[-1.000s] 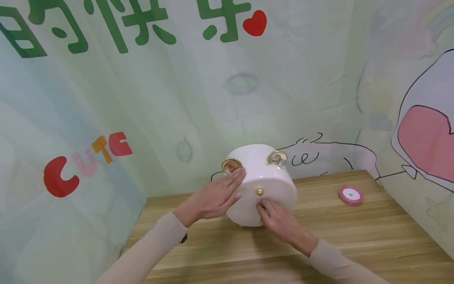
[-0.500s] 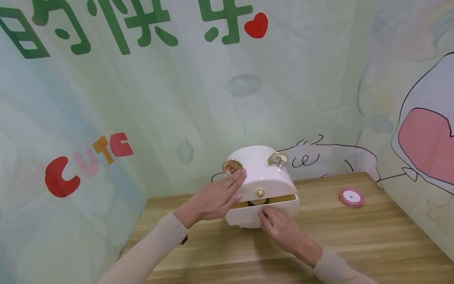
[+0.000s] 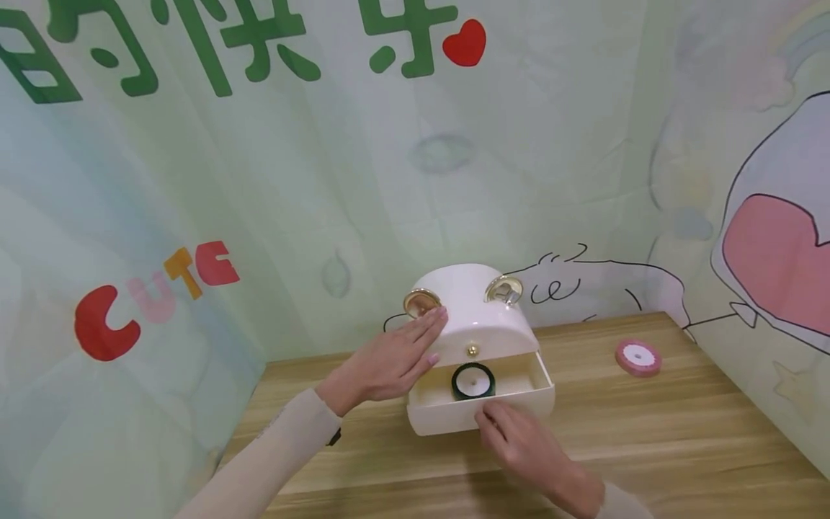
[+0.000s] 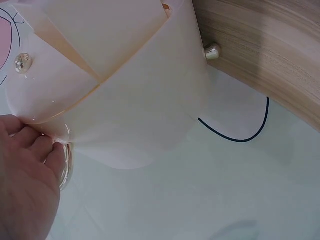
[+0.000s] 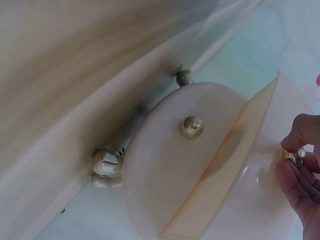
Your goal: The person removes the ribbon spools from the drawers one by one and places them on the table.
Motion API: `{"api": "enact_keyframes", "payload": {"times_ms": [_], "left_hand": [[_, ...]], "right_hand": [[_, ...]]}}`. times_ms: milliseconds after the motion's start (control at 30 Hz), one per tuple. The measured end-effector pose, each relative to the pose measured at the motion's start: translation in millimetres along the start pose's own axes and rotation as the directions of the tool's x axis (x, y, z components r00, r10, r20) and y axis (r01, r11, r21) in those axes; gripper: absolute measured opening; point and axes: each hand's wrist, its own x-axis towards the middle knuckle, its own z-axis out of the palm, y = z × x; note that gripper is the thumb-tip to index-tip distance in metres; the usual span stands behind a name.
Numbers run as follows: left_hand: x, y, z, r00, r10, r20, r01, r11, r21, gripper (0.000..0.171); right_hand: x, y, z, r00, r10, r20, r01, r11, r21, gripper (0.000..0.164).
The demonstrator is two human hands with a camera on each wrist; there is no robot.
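Observation:
A white rounded storage box [image 3: 463, 288] with gold ear-like rings stands on the table, its lower drawer [image 3: 447, 418] pulled out. Inside the drawer lies a dark green ribbon spool [image 3: 473, 381] with a white centre. My left hand [image 3: 392, 360] rests with fairly straight fingers on the box's upper left, beside one gold ring [image 3: 421, 301]. At the drawer front, my right hand [image 3: 528, 447] pinches a small gold knob [image 5: 289, 155], which the right wrist view shows between thumb and fingers. A second gold knob [image 3: 472, 351] sits on the upper front panel.
On the wooden table [image 3: 674, 432], a pink ribbon spool [image 3: 638, 358] lies to the right of the box. A printed cloth backdrop [image 3: 551, 144] rises close behind the box and along both sides. Gold feet [image 5: 106, 162] show under the box in the right wrist view.
The lower drawer has slid out toward me from closed, with my right hand moving with it. The green ribbon spool has come into sight. My left hand stays on the box.

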Motion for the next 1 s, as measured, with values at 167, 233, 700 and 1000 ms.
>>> {"api": "enact_keyframes", "payload": {"times_ms": [167,233,700,1000], "left_hand": [[0.2,0.4,-1.0,1.0,-0.005,-0.005,0.005,1.0,0.002,0.066],[-0.1,0.9,-1.5,1.0,-0.007,-0.007,0.007,1.0,0.002,0.066],[-1.0,1.1,-0.8,0.999,-0.027,0.016,0.027,0.999,-0.024,0.067],[-0.5,0.6,-0.2,1.0,-0.016,0.014,0.017,1.0,-0.025,0.067]], "right_hand": [[-3,-9,-10,1.0,-0.007,-0.004,0.007,1.0,-0.002,0.034],[-4,-13,-15,1.0,-0.003,0.024,0.003,1.0,0.007,0.035],[-7,-22,-29,0.999,-0.035,0.025,0.035,0.999,0.005,0.033],[-10,-32,-37,0.998,-0.018,0.059,0.016,0.999,0.04,0.035]]}}
